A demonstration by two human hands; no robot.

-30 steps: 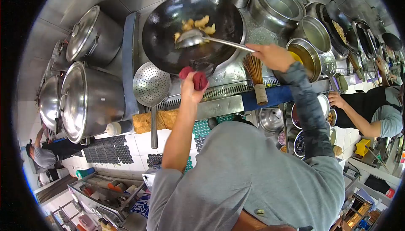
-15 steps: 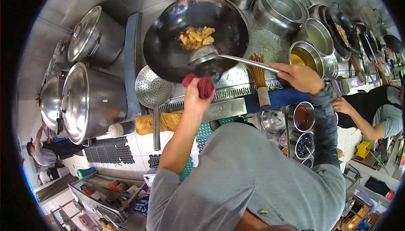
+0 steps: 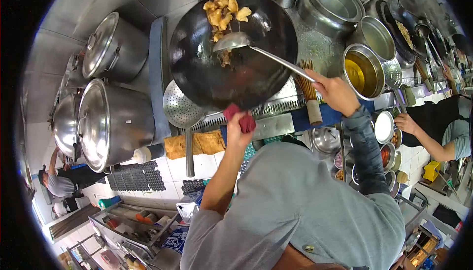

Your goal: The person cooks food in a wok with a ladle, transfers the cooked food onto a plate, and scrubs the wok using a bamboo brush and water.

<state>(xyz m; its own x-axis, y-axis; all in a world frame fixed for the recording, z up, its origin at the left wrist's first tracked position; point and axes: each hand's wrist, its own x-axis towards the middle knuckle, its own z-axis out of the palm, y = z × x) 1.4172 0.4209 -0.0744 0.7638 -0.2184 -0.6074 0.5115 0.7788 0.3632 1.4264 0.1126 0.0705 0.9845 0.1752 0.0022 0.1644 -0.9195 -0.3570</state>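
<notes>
A black wok (image 3: 197,68) is tilted, its bowl turned toward me. Chunks of browned food (image 3: 219,14) are spread up its far wall, some looking airborne. My left hand (image 3: 240,131) is closed around a dark red cloth (image 3: 246,121) at the wok's near edge; the cloth hides the part beneath it. My right hand (image 3: 337,94) grips the long handle of a metal ladle (image 3: 236,40), whose bowl hangs over the wok beside the food. A bamboo brush (image 3: 314,110) stands just left of my right hand.
A perforated strainer (image 3: 178,105) lies left of the wok, near large lidded stockpots (image 3: 118,122). At right are a pot of yellow oil (image 3: 364,75) and a wide metal pot (image 3: 335,6). A co-worker's hand (image 3: 406,123) is at the far right.
The wok has tipped up, and the food has moved from its middle to the far wall. The ladle has lifted slightly, while both hands have shifted down and right in view.
</notes>
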